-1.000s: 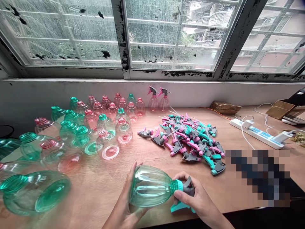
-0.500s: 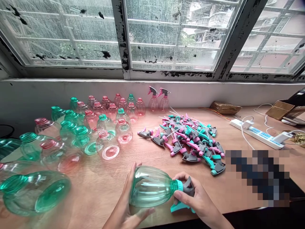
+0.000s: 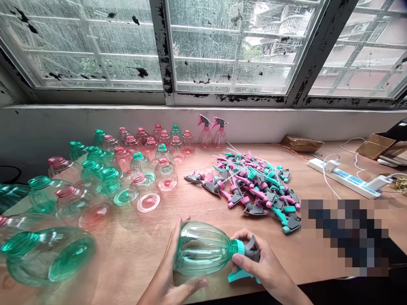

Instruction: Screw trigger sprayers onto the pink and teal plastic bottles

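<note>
A clear green spray bottle (image 3: 203, 248) lies on its side between my two hands, over the near part of the table. My left hand (image 3: 173, 269) wraps around its base, thumb below and fingers behind. At the neck, my right hand (image 3: 259, 258) grips the teal collar of the grey and teal trigger sprayer head (image 3: 252, 250), which sits on the bottle's mouth. The sprayer's teal trigger (image 3: 240, 275) points down toward the table's front edge. Whether the collar is fully tight I cannot tell.
Several open pink and green bottles (image 3: 144, 197) stand at the left. A pile of pink, teal and grey sprayer heads (image 3: 251, 182) lies beyond my hands. Two bottles with sprayers (image 3: 219, 137) stand by the wall. A white power strip (image 3: 345, 178) with cables is at right.
Almost nothing differs. Both hands keep their hold on the bottle and sprayer head, and the whole view has shifted very slightly.
</note>
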Demonstrator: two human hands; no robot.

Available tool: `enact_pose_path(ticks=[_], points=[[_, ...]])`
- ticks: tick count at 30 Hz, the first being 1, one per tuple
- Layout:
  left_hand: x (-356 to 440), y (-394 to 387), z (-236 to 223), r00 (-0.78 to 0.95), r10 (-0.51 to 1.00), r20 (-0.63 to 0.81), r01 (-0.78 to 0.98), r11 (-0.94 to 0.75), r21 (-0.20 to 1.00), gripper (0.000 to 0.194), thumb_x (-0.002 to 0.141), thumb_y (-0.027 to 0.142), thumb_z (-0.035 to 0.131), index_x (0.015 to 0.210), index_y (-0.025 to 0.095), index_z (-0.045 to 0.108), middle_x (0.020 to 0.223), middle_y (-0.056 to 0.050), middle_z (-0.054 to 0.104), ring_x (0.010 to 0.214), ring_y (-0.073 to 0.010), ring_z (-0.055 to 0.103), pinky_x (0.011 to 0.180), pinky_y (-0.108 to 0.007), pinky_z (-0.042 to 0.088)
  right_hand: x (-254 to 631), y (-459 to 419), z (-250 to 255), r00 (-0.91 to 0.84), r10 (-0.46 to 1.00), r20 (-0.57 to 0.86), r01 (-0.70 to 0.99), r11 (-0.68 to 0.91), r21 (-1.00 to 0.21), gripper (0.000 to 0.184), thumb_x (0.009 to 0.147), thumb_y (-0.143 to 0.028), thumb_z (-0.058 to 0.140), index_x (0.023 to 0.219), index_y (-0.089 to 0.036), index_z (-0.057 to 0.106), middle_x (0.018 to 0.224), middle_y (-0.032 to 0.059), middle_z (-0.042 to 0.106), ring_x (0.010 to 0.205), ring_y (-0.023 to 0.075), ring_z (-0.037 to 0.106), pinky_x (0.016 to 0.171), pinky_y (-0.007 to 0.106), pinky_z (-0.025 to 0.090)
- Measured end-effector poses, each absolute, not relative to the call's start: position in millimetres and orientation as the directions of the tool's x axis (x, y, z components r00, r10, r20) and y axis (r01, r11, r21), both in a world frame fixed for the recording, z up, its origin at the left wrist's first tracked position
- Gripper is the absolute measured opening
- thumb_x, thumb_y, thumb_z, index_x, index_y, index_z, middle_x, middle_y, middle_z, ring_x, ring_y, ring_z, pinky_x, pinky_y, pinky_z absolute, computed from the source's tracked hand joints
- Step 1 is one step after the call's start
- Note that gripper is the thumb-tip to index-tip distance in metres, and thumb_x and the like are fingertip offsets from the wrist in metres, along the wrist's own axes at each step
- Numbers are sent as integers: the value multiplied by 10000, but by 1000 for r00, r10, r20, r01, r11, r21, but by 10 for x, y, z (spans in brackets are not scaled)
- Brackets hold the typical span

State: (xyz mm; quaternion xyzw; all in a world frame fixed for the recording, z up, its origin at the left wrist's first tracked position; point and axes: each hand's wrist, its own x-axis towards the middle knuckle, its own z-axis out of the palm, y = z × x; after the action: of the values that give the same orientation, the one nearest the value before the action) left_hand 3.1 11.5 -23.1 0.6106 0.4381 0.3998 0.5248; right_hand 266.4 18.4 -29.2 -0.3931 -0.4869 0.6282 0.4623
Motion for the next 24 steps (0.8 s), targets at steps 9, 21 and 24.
enact_pose_path(ticks=[9,21,24], points=[[82,109,-206,278,959,53,93,-82,992,881,954,430,696,1604,536,110,1739,25,214,1555,-339,309,1277,-512,255,2666,182,-282,-275,961,-28,-203,-86,-975,383,853,-458,834,1016,-182,624,734,-12,691,663,159,672,636,280,569],[88,116,-265,234,972,26,65,-43,997,953,889,436,772,1628,444,171,1749,-7,193,1570,-359,265,1291,-508,210,2665,183,-279,-270,962,-28,-194,-83,-978,388,851,-467,832,1011,-180,625,724,-4,688,661,175,678,625,309,582],[101,119,-255,239,970,40,35,-50,998,855,938,443,706,1617,471,187,1739,13,231,1570,-335,277,1281,-481,236,2664,180,-280,-272,962,-30,-210,-90,-974,397,840,-460,845,1023,-180,630,733,-9,686,669,174,684,631,310,594]])
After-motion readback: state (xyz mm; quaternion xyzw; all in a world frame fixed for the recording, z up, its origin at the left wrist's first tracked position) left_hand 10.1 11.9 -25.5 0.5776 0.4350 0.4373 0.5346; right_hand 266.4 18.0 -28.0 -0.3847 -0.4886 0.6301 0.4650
